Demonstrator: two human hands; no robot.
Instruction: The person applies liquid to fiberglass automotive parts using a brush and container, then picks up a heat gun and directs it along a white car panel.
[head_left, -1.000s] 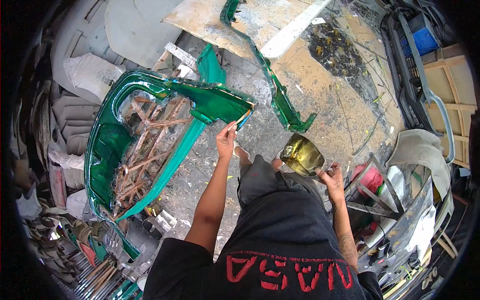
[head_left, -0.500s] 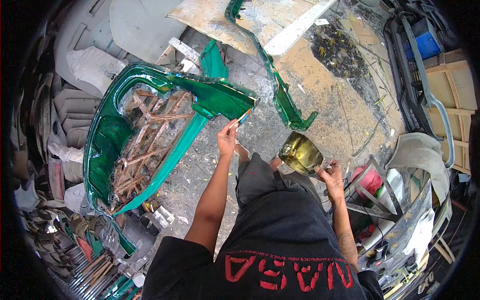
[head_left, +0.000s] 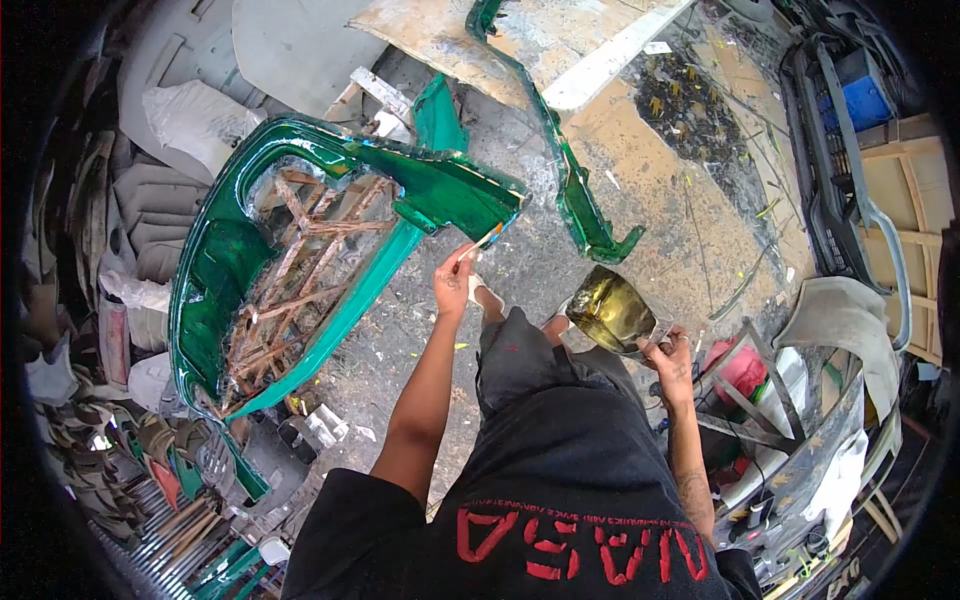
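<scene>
My left hand (head_left: pixel 452 282) is closed around a slim paintbrush (head_left: pixel 486 241) with a pale handle and orange and blue near its far end. The brush end lies close to the tip of a large glossy green moulded part (head_left: pixel 455 190), shaped like a vehicle bumper; whether they touch I cannot tell. In my right hand (head_left: pixel 672 360) is a tilted clear container (head_left: pixel 612 308) with yellowish liquid inside, gripped by its near rim in front of my right leg. A crossed wooden frame (head_left: pixel 300 250) shows inside the curve of the green part.
Ahead lies a long narrow green piece (head_left: pixel 582 205) beside a white board (head_left: pixel 615 60). To the right stand a metal frame (head_left: pixel 755 400), grey panels (head_left: pixel 840 320) and a blue crate (head_left: pixel 858 90). Stacked scraps and rods (head_left: pixel 180 545) fill the lower left.
The view has shifted slightly, so the green parts sit a little further right. My left hand with the brush has drawn slightly back from the green part's tip. Both hands keep their hold.
</scene>
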